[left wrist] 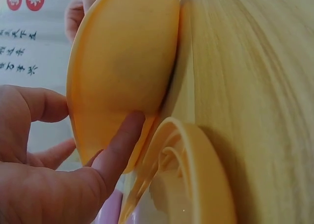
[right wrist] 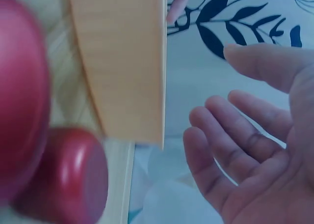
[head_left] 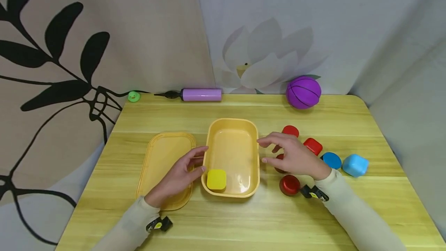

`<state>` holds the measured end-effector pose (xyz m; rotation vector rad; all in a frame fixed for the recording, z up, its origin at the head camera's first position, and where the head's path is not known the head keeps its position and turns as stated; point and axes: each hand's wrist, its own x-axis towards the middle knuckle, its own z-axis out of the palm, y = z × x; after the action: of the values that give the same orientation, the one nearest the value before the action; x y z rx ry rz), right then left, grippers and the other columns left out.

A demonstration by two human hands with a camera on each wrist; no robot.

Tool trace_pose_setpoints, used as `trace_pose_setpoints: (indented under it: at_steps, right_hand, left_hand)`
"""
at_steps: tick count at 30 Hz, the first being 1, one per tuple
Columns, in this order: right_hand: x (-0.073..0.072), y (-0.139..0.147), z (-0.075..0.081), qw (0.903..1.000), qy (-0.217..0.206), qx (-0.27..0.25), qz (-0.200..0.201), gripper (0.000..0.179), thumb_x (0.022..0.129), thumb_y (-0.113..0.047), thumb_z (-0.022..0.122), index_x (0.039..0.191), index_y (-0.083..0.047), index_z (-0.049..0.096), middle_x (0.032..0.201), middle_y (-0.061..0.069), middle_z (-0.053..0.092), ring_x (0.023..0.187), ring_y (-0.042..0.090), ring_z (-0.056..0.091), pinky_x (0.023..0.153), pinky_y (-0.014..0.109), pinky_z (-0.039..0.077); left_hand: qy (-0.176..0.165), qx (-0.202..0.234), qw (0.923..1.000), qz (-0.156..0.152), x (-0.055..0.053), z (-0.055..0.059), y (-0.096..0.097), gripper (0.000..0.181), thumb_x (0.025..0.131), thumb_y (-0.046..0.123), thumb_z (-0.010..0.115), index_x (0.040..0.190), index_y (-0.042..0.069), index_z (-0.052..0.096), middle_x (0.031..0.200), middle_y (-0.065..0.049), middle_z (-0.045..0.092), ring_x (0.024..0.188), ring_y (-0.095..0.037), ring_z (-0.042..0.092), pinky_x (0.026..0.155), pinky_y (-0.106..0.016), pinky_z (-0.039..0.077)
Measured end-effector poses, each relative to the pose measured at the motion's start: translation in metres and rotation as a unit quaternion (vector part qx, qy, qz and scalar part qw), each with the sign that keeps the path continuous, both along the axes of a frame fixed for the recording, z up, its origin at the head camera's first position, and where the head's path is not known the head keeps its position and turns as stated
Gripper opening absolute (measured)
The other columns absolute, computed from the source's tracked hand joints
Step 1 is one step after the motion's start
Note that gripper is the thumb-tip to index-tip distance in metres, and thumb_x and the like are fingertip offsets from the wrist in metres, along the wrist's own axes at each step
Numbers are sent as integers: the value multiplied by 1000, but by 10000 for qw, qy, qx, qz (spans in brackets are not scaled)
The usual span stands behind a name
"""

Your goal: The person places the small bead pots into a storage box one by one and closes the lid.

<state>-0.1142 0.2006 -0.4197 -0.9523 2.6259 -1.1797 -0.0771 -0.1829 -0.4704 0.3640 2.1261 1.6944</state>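
An open orange-yellow plastic box (head_left: 240, 150) stands in the middle of the table, a yellow block (head_left: 216, 180) in its near left corner. At the box's left side, my left hand (head_left: 178, 176) touches wall and rim with extended fingers; the left wrist view shows these fingers against the box (left wrist: 122, 57). On the other side, my right hand (head_left: 296, 154) hovers by the right rim, its fingers loosely bent and nothing between them. The matching lid (head_left: 163, 154) lies left of the box, partly behind my left hand. A red cylinder (head_left: 290, 185) sits below my right hand.
Beyond my right hand lie a red round block (head_left: 290, 130), a red square block (head_left: 313, 146), a blue cylinder (head_left: 331, 160) and a light blue block (head_left: 355, 165). Along the back edge are a green duck (head_left: 134, 96), a purple pump (head_left: 202, 95) and a purple ball (head_left: 303, 92).
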Motion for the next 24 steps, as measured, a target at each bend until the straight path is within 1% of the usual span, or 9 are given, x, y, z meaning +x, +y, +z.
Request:
trace_pose_setpoints:
  at_steps: [3,5,7,10,13,14,19,23,24]
  right_hand:
    - [1,16,0,9995,201,97,-236,47,91,-19,86,134,-18,70,120,-5,73,105,14,71,84,38,63]
    - [3,28,-1,9985,341,133,-417,47,90,-18,86,134,-20,70,119,-7,74,103,11,71,83,34,63]
    - [4,41,-2,9970,486,117,-587,47,89,-16,87,133,-20,71,119,-7,74,104,11,71,81,32,62]
    - [6,60,-4,9935,706,70,-891,46,88,-13,87,131,-21,72,118,-7,74,100,8,70,79,30,61]
    - [9,80,-5,9884,888,19,-1230,46,87,-10,88,129,-21,73,116,-7,74,95,3,69,79,24,59]
    - [11,86,-5,9868,907,10,-1341,46,87,-9,88,129,-21,73,117,-7,74,95,2,69,80,21,58]
    - [20,119,-7,9773,806,-91,-1959,50,86,-5,87,130,-22,73,123,-10,71,109,-4,65,87,9,52]
    - [30,151,-12,9644,813,-65,-2514,52,85,-1,87,132,-18,72,125,-14,69,110,-15,59,92,0,44]
    - [32,159,-14,9608,823,-43,-2646,53,85,-1,87,133,-17,72,126,-12,69,111,-16,57,93,-2,41]
  left_hand:
    - [-229,119,9997,17,0,0,0,59,108,13,61,162,21,40,160,-14,43,144,-41,48,93,-29,60]
    - [-322,164,9993,27,0,-1,0,59,108,12,60,163,21,39,160,-14,42,144,-41,48,92,-30,61]
    - [-373,200,9991,1,0,-2,1,59,109,12,60,163,20,38,160,-15,41,144,-42,47,92,-31,61]
    - [-405,204,9990,6,0,-3,1,60,109,12,59,164,20,37,160,-16,41,144,-41,48,92,-31,61]
    - [-374,171,9992,-11,-1,-3,1,60,109,12,58,164,19,36,161,-17,41,144,-42,48,92,-31,61]
    - [-355,151,9993,-2,-1,-3,0,59,109,12,59,164,19,37,160,-17,41,144,-42,48,92,-31,61]
    - [-282,34,9996,-35,-1,-3,-1,59,109,13,59,163,18,37,159,-18,42,143,-42,48,93,-30,59]
    - [-302,18,9995,-70,-1,-5,0,59,109,15,59,164,19,36,159,-18,42,144,-41,48,94,-31,59]
    - [-311,21,9995,-69,-2,-5,0,59,109,15,59,164,19,36,158,-17,43,144,-41,48,94,-31,59]
